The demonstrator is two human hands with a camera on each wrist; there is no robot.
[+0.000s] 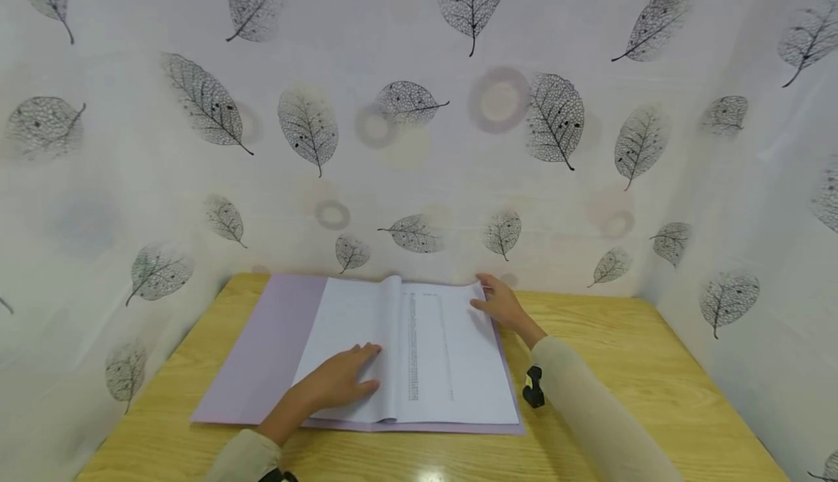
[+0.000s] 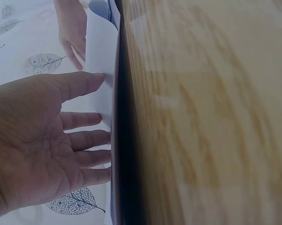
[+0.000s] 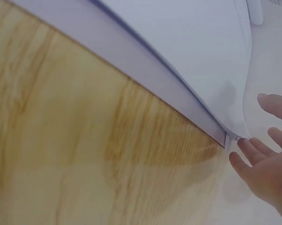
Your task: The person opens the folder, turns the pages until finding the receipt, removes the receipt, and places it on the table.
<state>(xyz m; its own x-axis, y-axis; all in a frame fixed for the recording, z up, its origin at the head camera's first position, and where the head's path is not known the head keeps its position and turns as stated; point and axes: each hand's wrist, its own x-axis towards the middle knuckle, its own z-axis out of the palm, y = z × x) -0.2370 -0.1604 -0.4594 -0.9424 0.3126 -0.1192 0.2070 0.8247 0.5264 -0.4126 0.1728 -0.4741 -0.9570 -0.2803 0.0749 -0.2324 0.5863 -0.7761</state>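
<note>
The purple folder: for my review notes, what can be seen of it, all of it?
The purple folder is plain pale purple and looks smooth, perhaps card or plastic. It lies open on the wooden table. White papers cover most of it, leaving a broad bare area at left and narrow strips along the near and right edges. The left hand is over the papers; the right hand touches their far right corner. Whether it also touches the folder is unclear.

Yellowish wood-grain table (image 1: 628, 351), pale backdrop (image 1: 366, 53), dark leaf prints (image 1: 555, 120)
</note>
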